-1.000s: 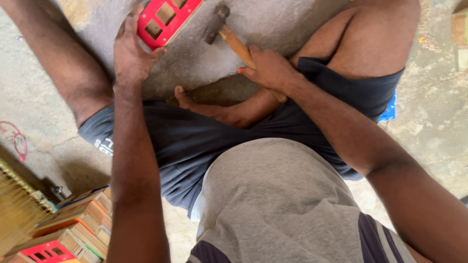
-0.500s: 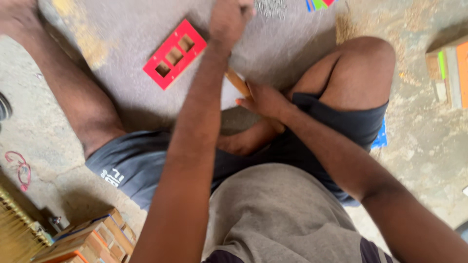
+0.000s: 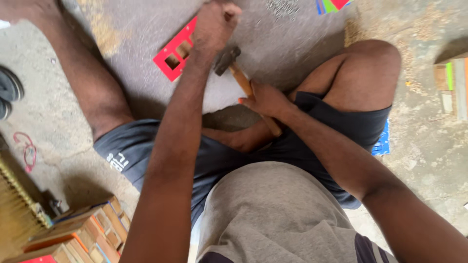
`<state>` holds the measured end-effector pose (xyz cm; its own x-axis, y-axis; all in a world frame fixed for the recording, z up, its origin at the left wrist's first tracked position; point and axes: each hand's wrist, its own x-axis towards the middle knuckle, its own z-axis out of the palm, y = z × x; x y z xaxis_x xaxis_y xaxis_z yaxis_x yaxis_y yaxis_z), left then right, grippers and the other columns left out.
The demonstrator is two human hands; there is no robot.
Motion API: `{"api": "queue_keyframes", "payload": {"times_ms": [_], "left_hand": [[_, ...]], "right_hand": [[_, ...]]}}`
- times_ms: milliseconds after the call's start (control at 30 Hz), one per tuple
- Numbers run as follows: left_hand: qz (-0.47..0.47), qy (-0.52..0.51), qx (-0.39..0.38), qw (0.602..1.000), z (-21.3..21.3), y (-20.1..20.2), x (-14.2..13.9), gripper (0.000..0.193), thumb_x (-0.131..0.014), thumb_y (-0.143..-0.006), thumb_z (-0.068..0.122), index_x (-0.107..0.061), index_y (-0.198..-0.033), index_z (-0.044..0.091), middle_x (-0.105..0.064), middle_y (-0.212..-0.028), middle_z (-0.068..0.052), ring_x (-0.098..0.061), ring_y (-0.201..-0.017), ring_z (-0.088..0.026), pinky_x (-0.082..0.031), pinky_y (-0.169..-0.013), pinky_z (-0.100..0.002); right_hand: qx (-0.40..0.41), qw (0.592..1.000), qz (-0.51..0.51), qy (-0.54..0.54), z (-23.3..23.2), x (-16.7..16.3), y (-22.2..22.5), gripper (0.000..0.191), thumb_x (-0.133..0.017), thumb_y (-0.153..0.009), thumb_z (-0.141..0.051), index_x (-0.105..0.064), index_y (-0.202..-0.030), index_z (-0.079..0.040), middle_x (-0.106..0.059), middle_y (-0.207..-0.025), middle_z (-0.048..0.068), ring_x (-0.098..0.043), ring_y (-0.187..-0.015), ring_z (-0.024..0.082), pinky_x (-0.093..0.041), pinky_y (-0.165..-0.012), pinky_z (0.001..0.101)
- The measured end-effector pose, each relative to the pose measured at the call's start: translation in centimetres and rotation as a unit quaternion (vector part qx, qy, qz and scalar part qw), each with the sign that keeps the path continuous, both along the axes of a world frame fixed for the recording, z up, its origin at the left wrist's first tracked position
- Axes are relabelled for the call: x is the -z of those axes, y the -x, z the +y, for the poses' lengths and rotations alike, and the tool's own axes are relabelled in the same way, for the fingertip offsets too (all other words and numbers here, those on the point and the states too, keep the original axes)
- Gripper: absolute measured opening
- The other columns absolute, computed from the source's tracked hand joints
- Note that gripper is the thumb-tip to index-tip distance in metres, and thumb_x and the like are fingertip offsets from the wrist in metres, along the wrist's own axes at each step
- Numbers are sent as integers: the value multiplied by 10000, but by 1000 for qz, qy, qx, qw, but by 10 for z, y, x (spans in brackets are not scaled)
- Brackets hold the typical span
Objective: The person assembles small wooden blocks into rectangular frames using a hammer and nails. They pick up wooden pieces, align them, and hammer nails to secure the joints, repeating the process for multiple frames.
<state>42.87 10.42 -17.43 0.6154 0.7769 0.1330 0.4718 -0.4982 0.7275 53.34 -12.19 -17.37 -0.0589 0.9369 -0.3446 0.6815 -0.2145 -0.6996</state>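
Beside red frame (image 3: 174, 51), hammer (image 3: 242, 80) gripped by right hand (image 3: 265, 100), head up-left; left hand (image 3: 214, 24) fisted.

Cam: 1 view only, on my head, facing steeply down over my chest and lap to the floor (image 3: 273, 53). Close range; my arms, shorts, bent knees fill most of frame. No 2nd view, so nothing shared betw. views.

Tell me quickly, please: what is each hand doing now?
Left hand: closed in a fist above the red frame; what it holds cannot be told.
Right hand: closed on the hammer handle.
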Motion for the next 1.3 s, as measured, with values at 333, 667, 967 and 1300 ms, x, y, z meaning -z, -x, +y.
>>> {"api": "queue_keyframes", "payload": {"times_ms": [333, 667, 967, 1300], "left_hand": [[121, -6, -45, 992, -29, -61, 11, 146, -781, -818, 183, -750, -891, 61, -770, -911, -159, -757, -824, -303, -597, -740, -393], [-332, 283, -176, 882, -71, 196, -37, 207, -683, -1057, 73, -730, -1231, -28, -749, -1040, -57, -706, -912, -116, -587, -863, -253], [-453, 270, -290, 799, -69, 258, 12, 283, -656, -974, 34, -675, -1250, -27, -779, -1051, -134, -761, -885, -180, -652, -836, -294], [-121, -41, -138, 982, -64, 223, 26, 99, -848, -871, 87, -793, -953, 90, -757, -890, -133, -731, -795, -269, -570, -723, -353]], "right_hand": [[-4, 1000, 8, 21, 2, -15, -2, 620, -733, -895, -535, -588, -1073, 41, -700, -915, 276, -703, -848, 428, -544, -752, 509], [-4, 999, -9, 52, 6, 7, -4, 651, -744, -886, -540, -568, -1133, 37, -683, -987, 294, -674, -904, 477, -531, -764, 548], [150, 901, 371, 165, -6, -18, 22, 426, -685, -971, -294, -507, -1277, -57, -659, -923, 55, -676, -742, 133, -595, -630, 323], [231, 906, 266, 233, -30, -38, 56, 250, -602, -1032, -335, -507, -1104, -115, -522, -700, 0, -472, -469, 87, -435, -408, 265]]}}
